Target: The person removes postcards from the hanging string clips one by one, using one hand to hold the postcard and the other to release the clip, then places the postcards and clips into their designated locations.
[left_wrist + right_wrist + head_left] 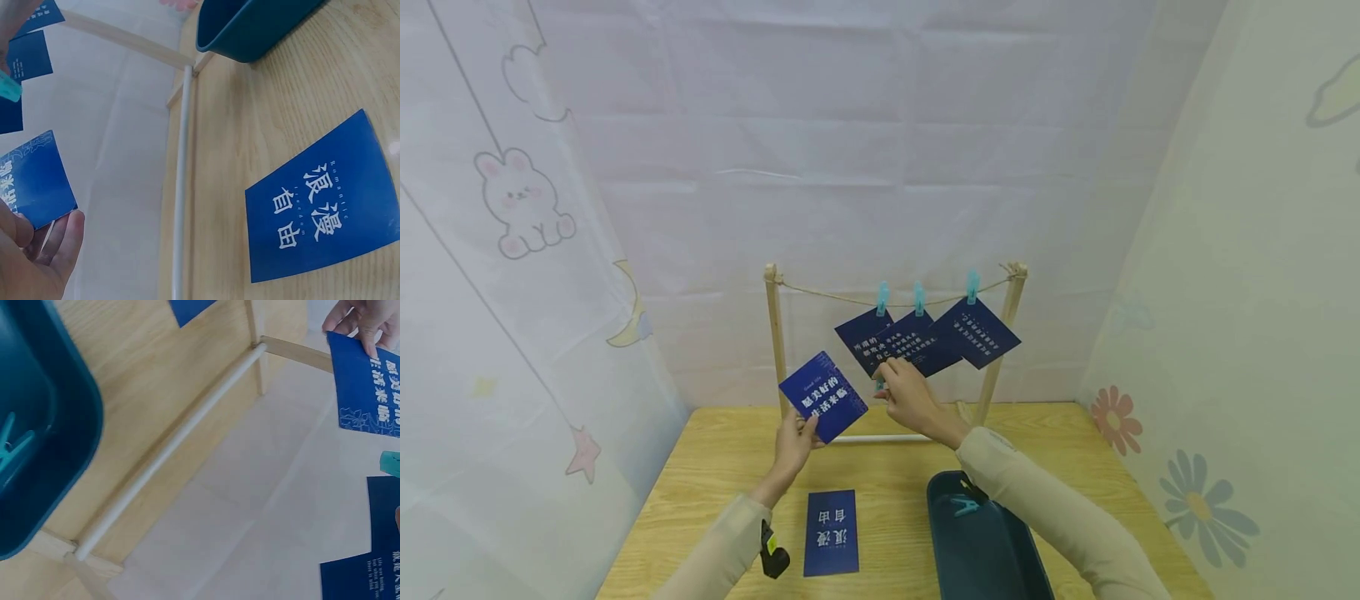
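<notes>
The square blue card (823,396) is, in the head view, grasped by the left hand (795,444), below the left part of the rope (827,293); the right hand (910,398) pinches a teal clip (880,385) in front of three hung cards (977,332). I judge the step in hand to be the hanging, so the next move calls for raising the card's edge to the rope and clipping both together. The left wrist view shows another card (325,206) lying flat on the bench (231,125). In the right wrist view, the dark teal bin (90,403) contains a spare clip (17,445); its remaining inside is cut off there.
</notes>
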`<move>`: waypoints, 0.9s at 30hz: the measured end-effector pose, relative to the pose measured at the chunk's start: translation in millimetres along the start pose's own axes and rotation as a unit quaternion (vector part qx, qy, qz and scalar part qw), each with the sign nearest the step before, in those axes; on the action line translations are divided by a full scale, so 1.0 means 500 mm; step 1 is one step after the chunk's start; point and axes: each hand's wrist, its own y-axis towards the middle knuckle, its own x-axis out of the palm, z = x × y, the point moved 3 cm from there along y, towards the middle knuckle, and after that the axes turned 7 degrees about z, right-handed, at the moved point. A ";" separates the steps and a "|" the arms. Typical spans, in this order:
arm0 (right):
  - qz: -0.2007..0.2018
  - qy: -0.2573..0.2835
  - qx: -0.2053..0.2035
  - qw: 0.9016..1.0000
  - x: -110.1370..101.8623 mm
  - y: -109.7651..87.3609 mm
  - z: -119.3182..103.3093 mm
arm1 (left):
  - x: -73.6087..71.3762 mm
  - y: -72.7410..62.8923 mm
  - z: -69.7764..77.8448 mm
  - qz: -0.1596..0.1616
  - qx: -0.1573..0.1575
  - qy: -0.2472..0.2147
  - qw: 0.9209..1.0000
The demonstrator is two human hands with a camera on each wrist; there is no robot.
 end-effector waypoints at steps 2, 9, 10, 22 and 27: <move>-0.007 -0.002 0.004 1.000 0.005 -0.017 0.007 | -0.001 -0.004 -0.008 -0.001 -0.005 0.003 1.000; -0.024 -0.007 0.009 1.000 0.016 -0.077 0.025 | -0.007 -0.020 -0.037 -0.013 -0.033 0.005 0.999; -0.027 -0.007 0.011 1.000 0.015 -0.084 0.027 | -0.007 -0.022 -0.041 -0.015 -0.039 0.005 0.999; -0.073 -0.027 0.043 0.996 0.010 -0.162 0.063 | -0.002 -0.048 -0.088 -0.050 -0.069 0.041 0.996; -0.105 -0.030 0.053 0.993 0.010 -0.195 0.073 | 0.000 -0.064 -0.105 -0.075 -0.075 0.058 0.993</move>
